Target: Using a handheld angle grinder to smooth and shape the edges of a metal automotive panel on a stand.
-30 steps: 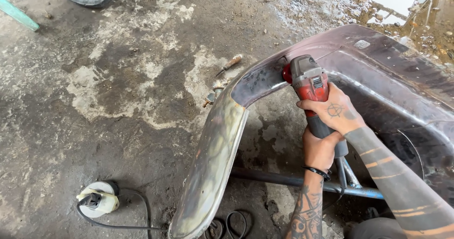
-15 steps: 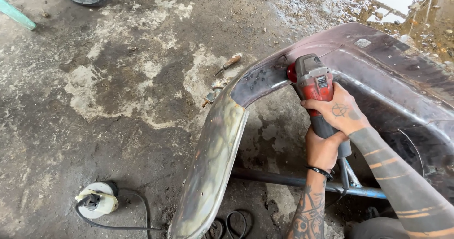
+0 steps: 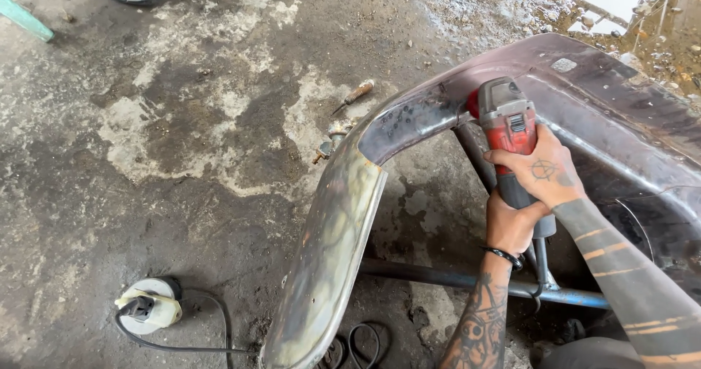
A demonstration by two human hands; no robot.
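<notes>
— Being gripped by both hands, is the red angle grinder (image 3: 504, 124)?

— Yes: it is being clasped with fingers wrapped tight, the right hand (image 3: 544, 173) over its body, the left hand (image 3: 513, 224) round its rear handle. Its head is being pressed against the curved metal fender (image 3: 343, 223), above the concrete floor (image 3: 182, 121).
</notes>
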